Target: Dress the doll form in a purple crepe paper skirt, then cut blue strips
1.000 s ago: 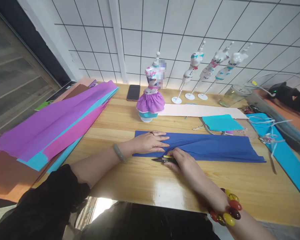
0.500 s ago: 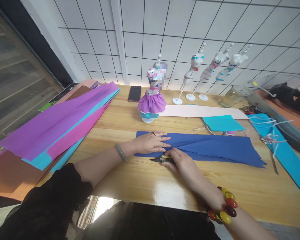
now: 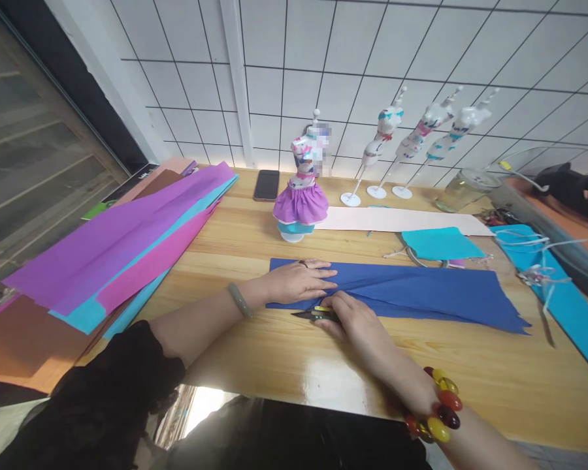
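A long strip of dark blue crepe paper or cloth [image 3: 431, 294] lies across the table in front of me, its right end jagged. My left hand [image 3: 298, 281] rests flat on the strip's left part, fingers spread. Just right of it, my right hand [image 3: 350, 316] closes around a small pair of thread snips [image 3: 318, 314] with dark pointed blades and a bit of yellow. The blades point left along the strip's near edge. My right fingers partly hide the snips' handle.
Behind the strip stands a small mannequin [image 3: 304, 156] in a purple skirt; three more mannequins [image 3: 387, 124] stand further right. A phone [image 3: 266, 185] lies at the back. Purple, blue and pink sheets [image 3: 127, 228] are stacked left. A glass jar [image 3: 465, 189] and turquoise pieces [image 3: 441, 243] are on the right.
The snips' tip has shifted very slightly left against the strip's edge. Both hands otherwise keep their places; the whole view has moved a little.
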Demonstrator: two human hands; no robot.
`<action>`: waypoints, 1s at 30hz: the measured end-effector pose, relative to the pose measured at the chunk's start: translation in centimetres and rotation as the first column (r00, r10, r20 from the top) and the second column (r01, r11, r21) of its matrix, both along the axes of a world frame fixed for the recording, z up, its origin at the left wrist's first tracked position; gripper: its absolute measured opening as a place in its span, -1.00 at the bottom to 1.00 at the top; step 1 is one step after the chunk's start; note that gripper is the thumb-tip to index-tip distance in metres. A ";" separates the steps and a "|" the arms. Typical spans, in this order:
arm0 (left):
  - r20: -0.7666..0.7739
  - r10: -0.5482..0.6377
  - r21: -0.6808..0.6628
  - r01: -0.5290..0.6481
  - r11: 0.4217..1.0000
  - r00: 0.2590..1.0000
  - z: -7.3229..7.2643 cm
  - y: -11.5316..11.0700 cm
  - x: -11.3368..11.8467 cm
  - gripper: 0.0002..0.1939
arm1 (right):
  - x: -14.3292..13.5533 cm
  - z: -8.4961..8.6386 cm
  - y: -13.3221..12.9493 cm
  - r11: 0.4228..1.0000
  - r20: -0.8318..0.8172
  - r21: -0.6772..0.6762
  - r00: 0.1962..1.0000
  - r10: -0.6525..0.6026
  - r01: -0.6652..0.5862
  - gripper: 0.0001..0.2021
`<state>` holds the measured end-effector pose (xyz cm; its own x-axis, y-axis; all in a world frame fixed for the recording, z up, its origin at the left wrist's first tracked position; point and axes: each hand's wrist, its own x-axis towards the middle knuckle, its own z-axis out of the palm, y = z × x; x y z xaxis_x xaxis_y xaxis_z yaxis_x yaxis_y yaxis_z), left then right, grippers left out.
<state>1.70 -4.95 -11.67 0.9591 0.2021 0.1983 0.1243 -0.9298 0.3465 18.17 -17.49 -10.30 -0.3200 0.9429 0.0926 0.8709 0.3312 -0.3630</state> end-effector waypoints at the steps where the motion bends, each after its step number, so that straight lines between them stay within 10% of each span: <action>1: -0.002 0.003 0.000 -0.003 1.000 1.000 0.0 0.0 0.0 -0.61 | -0.1 0.0 0.0 1.000 0.002 0.002 1.000 -0.001 0.001 -0.80; 30: 0.004 0.016 -0.007 -0.016 1.000 1.000 -0.5 0.1 0.0 -0.64 | -1.8 0.2 0.1 1.000 0.001 0.001 1.000 -0.026 0.026 -0.83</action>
